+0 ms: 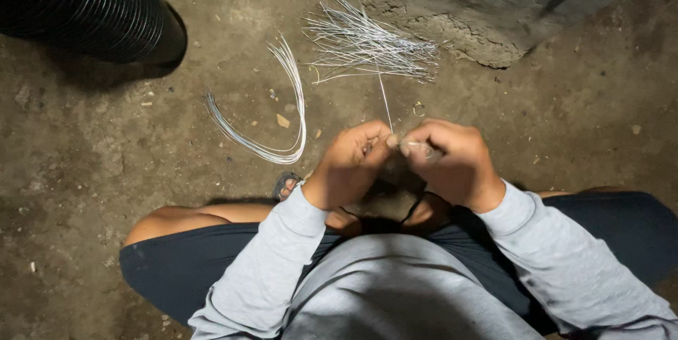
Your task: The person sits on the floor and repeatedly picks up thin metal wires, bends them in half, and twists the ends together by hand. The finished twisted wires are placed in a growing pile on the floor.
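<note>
My left hand (351,162) and my right hand (452,160) meet in front of my lap, both pinched on one thin silver wire (385,105) that rises from between my thumbs toward the far ground. A loose bundle of straight wires (367,47) lies fanned out on the dirt just beyond my hands. To the left of it, a curved bundle of wires (272,146) lies bent in a U shape. I sit on the ground with knees spread, in dark shorts and a grey long-sleeved top.
A black ribbed pipe (85,4) lies at the top left. A rough concrete slab (487,8) sits at the top right. A sandal (284,185) shows beside my left forearm. The ground is packed dirt with small chips.
</note>
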